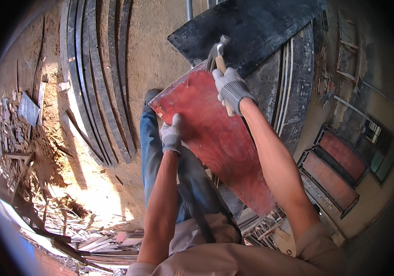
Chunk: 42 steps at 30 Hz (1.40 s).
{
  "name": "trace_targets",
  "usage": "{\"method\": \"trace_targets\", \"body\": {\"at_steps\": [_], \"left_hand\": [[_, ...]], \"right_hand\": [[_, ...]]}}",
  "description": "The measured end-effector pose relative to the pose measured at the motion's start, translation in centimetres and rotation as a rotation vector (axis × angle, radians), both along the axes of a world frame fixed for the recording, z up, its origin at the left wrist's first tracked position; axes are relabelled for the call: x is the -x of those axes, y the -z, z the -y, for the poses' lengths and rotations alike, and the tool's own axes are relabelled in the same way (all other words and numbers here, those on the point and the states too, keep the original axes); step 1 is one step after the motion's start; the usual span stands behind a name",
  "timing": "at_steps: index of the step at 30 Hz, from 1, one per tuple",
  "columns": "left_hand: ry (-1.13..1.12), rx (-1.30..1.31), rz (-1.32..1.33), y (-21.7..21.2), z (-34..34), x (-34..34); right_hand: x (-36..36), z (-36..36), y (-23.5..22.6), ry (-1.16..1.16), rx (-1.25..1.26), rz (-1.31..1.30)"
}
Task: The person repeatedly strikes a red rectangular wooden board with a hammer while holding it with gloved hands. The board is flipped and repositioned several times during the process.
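My left hand [171, 134], in a grey-white knitted work glove, grips the near left edge of a red wooden board [215, 138]. Its thumb lies on top of the board and the other fingers are hidden underneath. In my right hand [232, 88], gloved the same way, is a claw hammer [219, 54] with a wooden handle and a metal head. The fingers wrap round the handle. The hammer head is beyond the board's far edge, over a black board [256, 32]. The red board slants across my legs, its surface scuffed.
Long dark curved strips [96, 83] lie on the sandy ground to the left. Scrap wood [10, 133] is heaped at the far left, with more offcuts [109, 244] at the lower left. Stacked dark panels [298, 87] stand right of the board. Framed reddish panels [332, 168] lean at the right.
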<state>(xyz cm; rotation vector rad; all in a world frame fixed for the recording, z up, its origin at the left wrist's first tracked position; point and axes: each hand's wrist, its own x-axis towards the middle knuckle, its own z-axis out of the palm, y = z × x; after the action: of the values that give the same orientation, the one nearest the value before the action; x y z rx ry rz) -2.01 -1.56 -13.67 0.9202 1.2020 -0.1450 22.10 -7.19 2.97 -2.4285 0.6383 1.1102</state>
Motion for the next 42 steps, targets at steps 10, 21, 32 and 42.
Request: {"method": "trace_targets", "body": {"at_steps": [10,21,32,42], "left_hand": [[0.016,-0.030,-0.081,0.6,0.3,0.3],[0.025,-0.035,-0.097,-1.7,-0.3,-1.0],[-0.001,-0.043,-0.008,-1.5,-0.1,-0.8],[-0.110,0.063,-0.042,-0.8,0.5,-0.7]], "right_hand": [[12.1,3.6,10.5,-0.204,0.296,0.571],[12.0,3.5,10.4,-0.184,0.212,0.512],[4.7,-2.1,1.5,-0.115,-0.101,0.023],[16.4,1.6,8.5,-0.418,0.172,0.425]]}}
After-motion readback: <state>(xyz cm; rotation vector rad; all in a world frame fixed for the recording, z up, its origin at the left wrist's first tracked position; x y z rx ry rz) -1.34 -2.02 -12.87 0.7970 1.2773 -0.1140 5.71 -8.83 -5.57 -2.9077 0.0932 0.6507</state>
